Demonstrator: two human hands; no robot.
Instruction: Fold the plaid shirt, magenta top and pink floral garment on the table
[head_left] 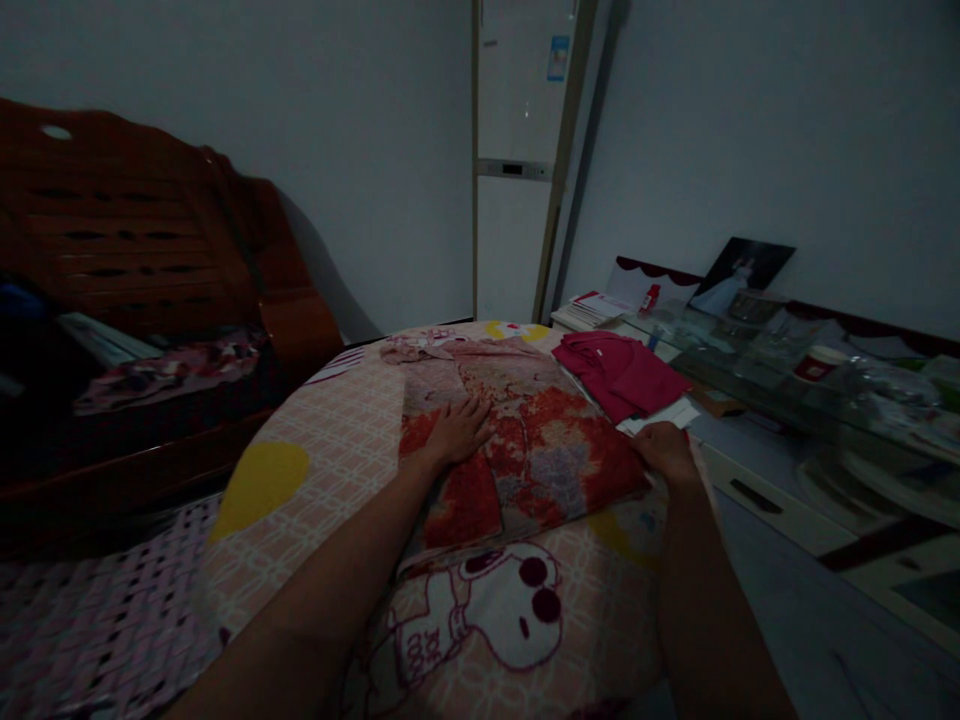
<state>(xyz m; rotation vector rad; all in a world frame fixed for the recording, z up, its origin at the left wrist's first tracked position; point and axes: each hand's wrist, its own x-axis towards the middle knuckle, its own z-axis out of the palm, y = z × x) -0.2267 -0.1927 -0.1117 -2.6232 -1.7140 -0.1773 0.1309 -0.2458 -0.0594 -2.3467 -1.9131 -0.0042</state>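
Observation:
A patterned garment in red, pink and grey lies spread on a round table draped with a pink cartoon cloth. My left hand rests flat on the garment's left half, fingers stretched out. At its right edge, my right hand is closed with the fingers curled in, gripping the side of the garment; the fingertips are hidden. Just beyond the right hand lies a folded magenta garment, with something white and flat under its near edge.
Right of the table stands a glass-topped cabinet with a paper cup, a small red bottle and a leaning photo. A carved wooden bench is on the left, a woven pink seat below it. A tall white unit fills the corner.

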